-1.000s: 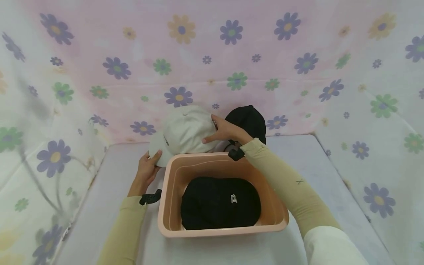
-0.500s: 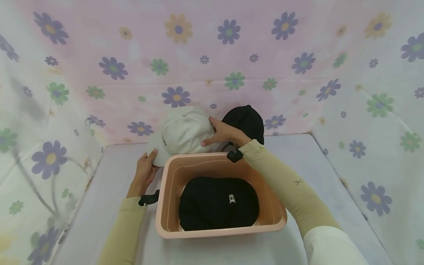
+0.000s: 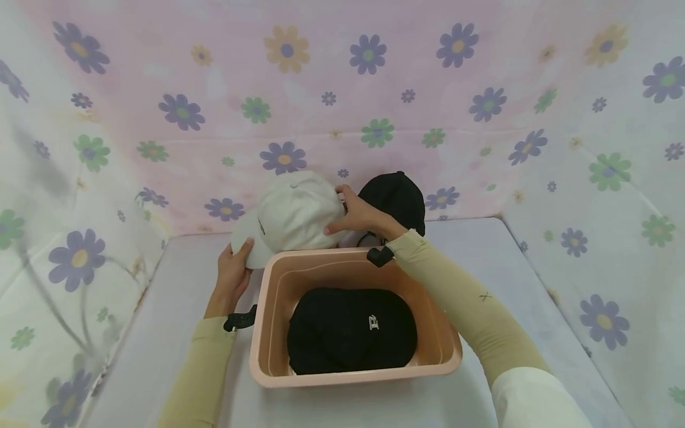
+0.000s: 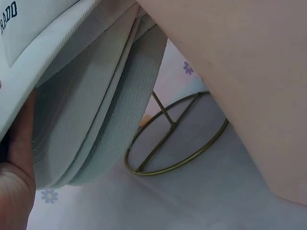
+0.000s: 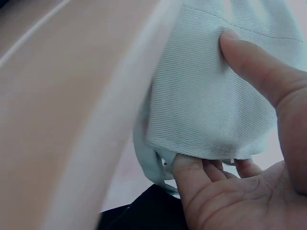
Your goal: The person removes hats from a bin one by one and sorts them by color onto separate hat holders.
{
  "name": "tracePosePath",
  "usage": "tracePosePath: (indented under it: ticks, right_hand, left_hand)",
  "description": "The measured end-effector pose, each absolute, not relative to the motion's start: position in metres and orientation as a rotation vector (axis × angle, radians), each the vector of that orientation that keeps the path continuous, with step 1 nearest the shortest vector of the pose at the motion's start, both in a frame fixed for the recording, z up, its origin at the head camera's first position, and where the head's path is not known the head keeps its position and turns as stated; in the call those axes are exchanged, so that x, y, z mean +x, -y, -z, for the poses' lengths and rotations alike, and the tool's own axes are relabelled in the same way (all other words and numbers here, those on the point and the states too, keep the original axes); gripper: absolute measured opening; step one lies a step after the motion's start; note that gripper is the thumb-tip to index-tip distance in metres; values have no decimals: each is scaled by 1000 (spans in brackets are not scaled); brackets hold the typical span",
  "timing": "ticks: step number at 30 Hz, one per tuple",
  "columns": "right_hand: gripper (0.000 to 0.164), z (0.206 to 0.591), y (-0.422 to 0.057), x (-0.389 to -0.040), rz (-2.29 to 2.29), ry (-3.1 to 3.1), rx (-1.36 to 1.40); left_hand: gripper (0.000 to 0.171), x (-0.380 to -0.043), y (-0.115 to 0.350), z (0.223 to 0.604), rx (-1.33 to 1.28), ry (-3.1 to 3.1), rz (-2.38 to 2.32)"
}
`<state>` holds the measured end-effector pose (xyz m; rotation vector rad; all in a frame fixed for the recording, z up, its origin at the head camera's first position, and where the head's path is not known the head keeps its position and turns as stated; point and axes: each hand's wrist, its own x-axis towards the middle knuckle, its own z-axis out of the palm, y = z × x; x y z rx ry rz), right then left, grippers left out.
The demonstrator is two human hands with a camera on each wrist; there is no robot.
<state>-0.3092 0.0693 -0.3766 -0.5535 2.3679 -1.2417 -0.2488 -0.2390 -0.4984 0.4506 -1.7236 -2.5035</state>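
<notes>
A white cap (image 3: 302,208) with dark lettering on its front is at the back, behind the tub. My left hand (image 3: 232,273) grips its brim; in the left wrist view, the fingers are tucked beneath the top brim (image 4: 45,52), with more pale brims (image 4: 91,110) stacked below. My right hand (image 3: 366,217) holds the back of the cap, thumb on the outer fabric (image 5: 196,96) and fingers curled under the lower edge beside the strap. In the peach tub (image 3: 342,270) lies a black cap (image 3: 342,339) with a white letter emblem.
Another black cap (image 3: 396,199) stands at the back right, partly behind my right hand. A brass wire stand's round base (image 4: 177,165) rests on the table under the pale brims. The tub sits between my forearms. Flowered cloth walls (image 3: 460,77) enclose the table.
The white cap's brim and my left hand have shifted slightly left. My right hand keeps its hold at the back of the cap. The view itself has moved a little.
</notes>
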Motion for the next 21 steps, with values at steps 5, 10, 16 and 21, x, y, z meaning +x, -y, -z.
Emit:
tracePosePath:
  ticks: [5,10,16,21]
  right_hand:
    - [103,372,-70,-313,1217,-2309,-594]
    - [108,371,-67,-317,1216,-2243,-557]
    - [113,368,-63,-319,1189,-2253,-490]
    - [122,370,-62,-319,1067,-2329,-491]
  left_hand:
    - [54,-249,240,496,417,1684,2518]
    - [43,-253,241,493,451,1640,2521]
    - [59,-259,242,490,503,1699,2553]
    - [67,-260,243,497,525,1845,2544]
